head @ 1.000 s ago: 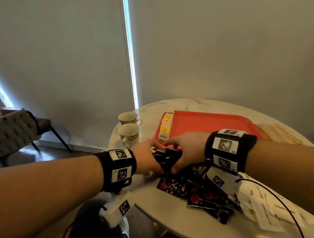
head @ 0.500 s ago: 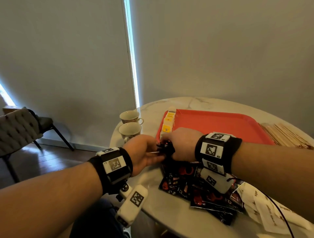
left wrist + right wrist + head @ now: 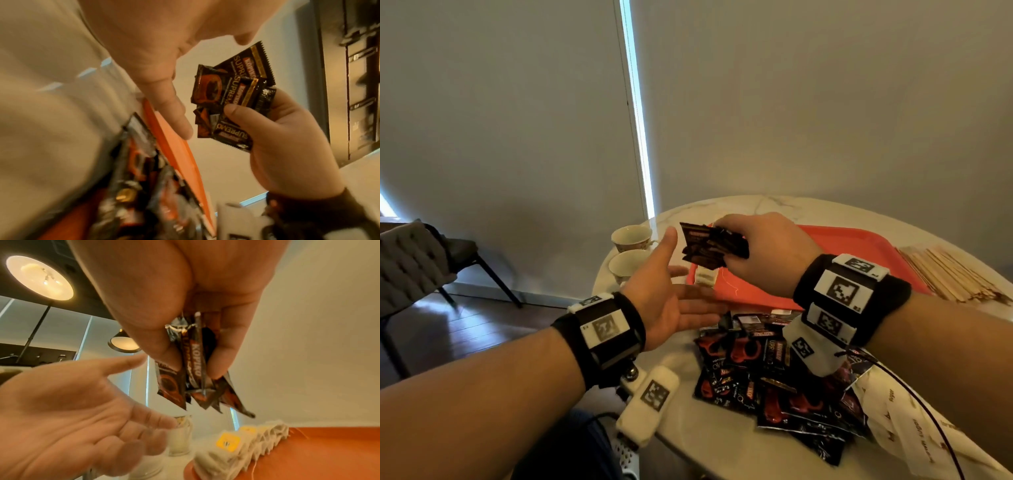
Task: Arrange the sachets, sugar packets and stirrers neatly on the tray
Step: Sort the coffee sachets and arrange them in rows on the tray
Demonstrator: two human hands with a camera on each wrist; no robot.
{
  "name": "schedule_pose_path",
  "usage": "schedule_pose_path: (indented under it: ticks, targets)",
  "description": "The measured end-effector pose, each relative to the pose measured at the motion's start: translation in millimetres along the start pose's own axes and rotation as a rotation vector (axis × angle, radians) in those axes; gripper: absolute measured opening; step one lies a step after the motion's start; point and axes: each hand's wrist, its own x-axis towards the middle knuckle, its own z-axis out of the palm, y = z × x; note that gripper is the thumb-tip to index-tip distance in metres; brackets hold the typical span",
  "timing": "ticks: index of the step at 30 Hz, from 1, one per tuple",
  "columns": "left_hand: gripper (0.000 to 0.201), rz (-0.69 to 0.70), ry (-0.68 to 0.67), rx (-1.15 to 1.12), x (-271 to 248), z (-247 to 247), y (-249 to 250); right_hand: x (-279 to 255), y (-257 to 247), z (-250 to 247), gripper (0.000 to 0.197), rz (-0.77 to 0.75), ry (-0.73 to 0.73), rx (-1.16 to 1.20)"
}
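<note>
Several sachets [image 3: 714,245] pinched in right hand [image 3: 763,253]; left hand [image 3: 671,294] spread, unladen; wrist view reveals their KOPIKO lettering.

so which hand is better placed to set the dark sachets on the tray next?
Right. The right hand already pinches the bunch of dark sachets above the red tray, near the row of white sachets. The left hand is open and holds nothing, off the tray's left edge.
</note>
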Motion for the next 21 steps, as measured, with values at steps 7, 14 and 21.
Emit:
schedule_pose_path:
  ticks: [7, 14, 21]
  targets:
    - [0.073, 0.077, -0.205, -0.195, 43.4, 52.7, 42.9, 15.5, 23.8, 4.8, 0.047, 0.035, 0.131, 0.137]
    - [0.031, 0.078, -0.185, -0.189, 87.6, 78.3, 42.8, 33.5, 68.8, 13.3, 0.050, 0.093, 0.120, 0.401]
    - [0.034, -0.014, -0.161, -0.271, 128.9, 80.2, 45.4, 57.2, 120.7, 23.4, 0.059, 0.146, -0.084, 0.683]
